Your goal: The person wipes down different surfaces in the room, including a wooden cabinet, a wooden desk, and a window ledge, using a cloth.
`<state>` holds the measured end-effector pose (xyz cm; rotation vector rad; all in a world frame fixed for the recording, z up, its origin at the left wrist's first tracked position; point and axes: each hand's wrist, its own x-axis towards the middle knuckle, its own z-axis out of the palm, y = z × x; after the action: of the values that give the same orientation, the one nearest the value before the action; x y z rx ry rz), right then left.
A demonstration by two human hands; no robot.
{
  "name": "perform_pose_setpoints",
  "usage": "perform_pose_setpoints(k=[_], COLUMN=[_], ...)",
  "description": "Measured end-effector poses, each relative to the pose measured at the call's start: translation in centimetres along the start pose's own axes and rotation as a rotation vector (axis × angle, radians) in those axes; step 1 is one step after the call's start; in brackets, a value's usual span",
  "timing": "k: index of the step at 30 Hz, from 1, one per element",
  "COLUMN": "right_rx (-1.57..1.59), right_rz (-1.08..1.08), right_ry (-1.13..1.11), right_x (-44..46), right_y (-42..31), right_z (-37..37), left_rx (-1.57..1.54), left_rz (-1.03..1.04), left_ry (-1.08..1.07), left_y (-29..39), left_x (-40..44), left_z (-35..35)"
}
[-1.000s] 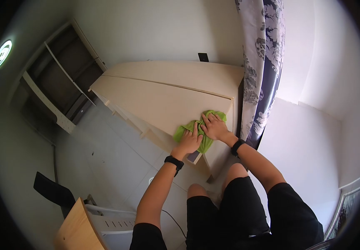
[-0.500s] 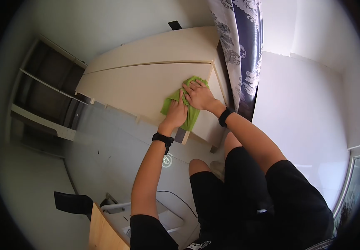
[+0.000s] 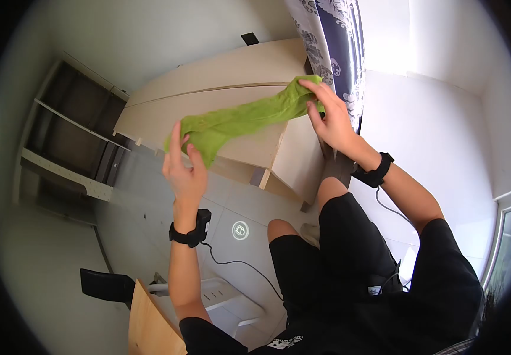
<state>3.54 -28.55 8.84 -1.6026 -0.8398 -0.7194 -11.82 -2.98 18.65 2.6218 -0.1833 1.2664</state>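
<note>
A green cloth [image 3: 246, 118] is stretched between my two hands, lifted above a pale wooden desk top [image 3: 155, 118]. My left hand [image 3: 185, 168] grips its left end, fingers pointing up. At the right end, my right hand [image 3: 333, 121] pinches the cloth between thumb and fingers, near the desk's right edge. Each wrist wears a black strap with a small device, and a thin cable hangs from each.
A patterned curtain [image 3: 341, 59] hangs right of the desk. Dark open shelving [image 3: 72, 106] stands at the left. Lower left are a black chair back [image 3: 107, 285], a wooden tabletop [image 3: 152, 322] and a white metal chair [image 3: 217, 293].
Both hands were pressing the bunched cloth on the desk top. They have lifted it and moved apart, my left hand to the left and my right hand up and right, spreading the cloth.
</note>
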Motion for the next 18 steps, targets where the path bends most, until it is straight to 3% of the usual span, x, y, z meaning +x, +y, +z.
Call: perform_pose_setpoints(k=[2, 7, 14, 18], right_rx=[0.029, -0.185, -0.137, 0.036], right_rz=[0.077, -0.117, -0.105, -0.099], right_ry=[0.014, 0.136, -0.16, -0.074], right_x=[1.8, 3.3, -0.2, -0.5], right_y=[-1.0, -0.5, 3.0, 1.3], right_z=[-1.2, 2.1, 10.4, 9.9], left_rx=[-0.029, 0.018, 0.08, 0.113], left_rz=[-0.019, -0.072, 0.16, 0.04], left_ry=[0.081, 0.079, -0.072, -0.035], left_y=[-0.3, -0.1, -2.2, -2.5], left_x=[1.1, 1.2, -1.7, -2.9], left_z=[-1.6, 0.2, 8.0, 5.9])
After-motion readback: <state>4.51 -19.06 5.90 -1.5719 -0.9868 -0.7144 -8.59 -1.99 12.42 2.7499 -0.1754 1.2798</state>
